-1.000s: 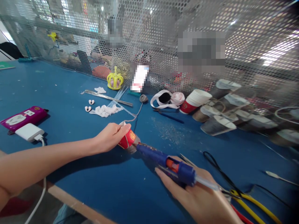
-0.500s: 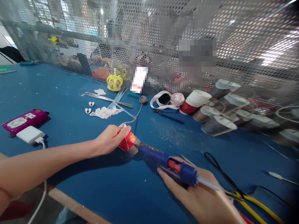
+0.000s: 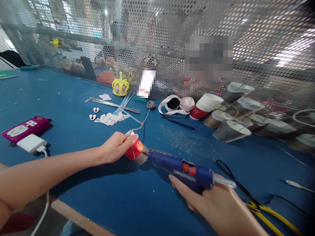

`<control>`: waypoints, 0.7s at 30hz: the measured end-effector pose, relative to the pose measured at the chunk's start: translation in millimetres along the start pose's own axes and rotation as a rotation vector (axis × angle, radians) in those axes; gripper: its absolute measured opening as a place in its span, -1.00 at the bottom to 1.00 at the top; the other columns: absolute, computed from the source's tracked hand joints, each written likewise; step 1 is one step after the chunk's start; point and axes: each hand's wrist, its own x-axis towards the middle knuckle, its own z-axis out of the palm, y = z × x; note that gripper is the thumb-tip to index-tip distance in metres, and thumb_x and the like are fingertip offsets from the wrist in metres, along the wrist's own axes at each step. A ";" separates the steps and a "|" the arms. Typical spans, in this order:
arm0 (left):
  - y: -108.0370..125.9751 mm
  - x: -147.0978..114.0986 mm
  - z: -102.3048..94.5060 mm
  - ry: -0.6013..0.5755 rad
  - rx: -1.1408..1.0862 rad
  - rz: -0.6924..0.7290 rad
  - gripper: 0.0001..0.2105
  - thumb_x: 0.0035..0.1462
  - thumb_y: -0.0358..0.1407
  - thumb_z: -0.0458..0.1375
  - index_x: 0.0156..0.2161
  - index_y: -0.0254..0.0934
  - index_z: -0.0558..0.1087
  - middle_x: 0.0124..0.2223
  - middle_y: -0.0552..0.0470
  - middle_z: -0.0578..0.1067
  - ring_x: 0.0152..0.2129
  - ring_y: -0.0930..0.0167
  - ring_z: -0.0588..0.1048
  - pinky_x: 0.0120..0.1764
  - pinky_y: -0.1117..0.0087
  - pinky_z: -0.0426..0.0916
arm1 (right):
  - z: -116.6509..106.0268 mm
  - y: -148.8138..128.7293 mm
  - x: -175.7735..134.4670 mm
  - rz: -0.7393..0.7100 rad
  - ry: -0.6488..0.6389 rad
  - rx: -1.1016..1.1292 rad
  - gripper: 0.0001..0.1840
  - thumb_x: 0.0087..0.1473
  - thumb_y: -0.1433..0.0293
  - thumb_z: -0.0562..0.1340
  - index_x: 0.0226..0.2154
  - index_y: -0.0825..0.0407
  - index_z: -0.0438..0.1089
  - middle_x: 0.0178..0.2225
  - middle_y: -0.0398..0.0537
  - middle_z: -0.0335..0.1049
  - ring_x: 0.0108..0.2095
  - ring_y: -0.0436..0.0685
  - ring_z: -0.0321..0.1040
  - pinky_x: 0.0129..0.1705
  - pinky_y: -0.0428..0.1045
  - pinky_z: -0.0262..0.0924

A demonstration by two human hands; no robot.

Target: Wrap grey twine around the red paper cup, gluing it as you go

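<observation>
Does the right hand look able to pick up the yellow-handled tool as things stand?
Probably not as it is: the right hand is taken up holding the blue glue gun. Distance seems no obstacle, since the yellow-handled tool lies on the table close to that hand.

Open blue tabletop [image 3: 133, 196] extends from the near side of the left hand's [image 3: 115, 147] grip on the red cup [image 3: 134, 149] to the table edge; approach is available there. The glue gun [image 3: 177, 167] in the right hand [image 3: 209, 203] closes the cup's right side. Directly beyond the grip, grey cord [image 3: 146, 116] crosses the outward path. Beyond and left, crumpled white material [image 3: 110, 119] obstructs. Beyond and right, a speckled open lane ends at the blue-handled tool [image 3: 180, 123]. Right of the gun grip, a black cable [image 3: 228, 173] and yellow-handled pliers [image 3: 278, 216] restrict passage.
</observation>
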 end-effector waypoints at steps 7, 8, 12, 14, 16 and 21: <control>-2.9 -0.4 -0.3 -0.009 0.027 0.071 -0.52 0.15 -0.07 -0.19 -0.68 -0.34 0.10 -0.66 0.15 0.02 -0.68 0.58 -0.01 -0.65 0.53 -0.09 | -7.3 3.7 6.0 0.181 -0.154 0.020 -0.75 -0.10 0.24 0.11 -0.63 0.00 0.37 -0.81 -0.22 0.20 -0.76 -0.02 0.20 -0.72 -0.14 0.14; -3.4 -0.3 -0.3 -0.009 0.033 0.077 -0.52 0.15 -0.07 -0.19 -0.68 -0.34 0.10 -0.66 0.15 0.02 -0.68 0.58 -0.01 -0.65 0.53 -0.09 | -8.7 4.1 5.9 0.165 -0.161 0.019 -0.76 -0.10 0.24 0.12 -0.63 0.00 0.37 -0.80 -0.21 0.22 -0.75 -0.01 0.22 -0.72 -0.15 0.15; -4.1 0.1 -0.3 -0.016 0.034 0.080 -0.52 0.15 -0.07 -0.21 -0.68 -0.34 0.13 -0.65 0.14 0.05 -0.68 0.58 0.00 -0.65 0.53 -0.07 | -11.6 6.4 3.6 0.064 -0.185 -0.011 -0.80 -0.13 0.28 0.14 -0.62 -0.01 0.41 -0.78 -0.20 0.29 -0.72 -0.01 0.26 -0.70 -0.16 0.14; -3.4 0.1 -0.2 -0.010 0.035 0.073 -0.52 0.15 -0.07 -0.20 -0.68 -0.34 0.13 -0.66 0.14 0.04 -0.68 0.58 0.00 -0.65 0.53 -0.07 | -11.3 6.4 3.2 0.049 -0.188 -0.036 -0.79 -0.11 0.29 0.13 -0.62 -0.01 0.41 -0.77 -0.20 0.29 -0.72 -0.02 0.26 -0.70 -0.17 0.14; -2.3 -0.3 0.0 0.005 0.043 0.066 -0.52 0.14 -0.07 -0.20 -0.69 -0.34 0.11 -0.67 0.14 0.03 -0.69 0.58 -0.02 -0.66 0.52 -0.09 | -10.7 5.1 3.3 0.053 -0.180 -0.061 -0.77 -0.09 0.30 0.11 -0.62 -0.01 0.41 -0.79 -0.21 0.27 -0.73 -0.02 0.25 -0.71 -0.17 0.13; -1.7 -1.6 -0.1 -0.011 0.031 0.076 -0.52 0.14 -0.07 -0.20 -0.69 -0.34 0.13 -0.67 0.14 0.06 -0.69 0.58 0.01 -0.65 0.53 -0.06 | -11.7 2.1 2.7 -0.037 -0.197 -0.074 -0.79 -0.08 0.35 0.11 -0.59 -0.01 0.42 -0.80 -0.21 0.25 -0.72 -0.01 0.23 -0.67 -0.15 0.17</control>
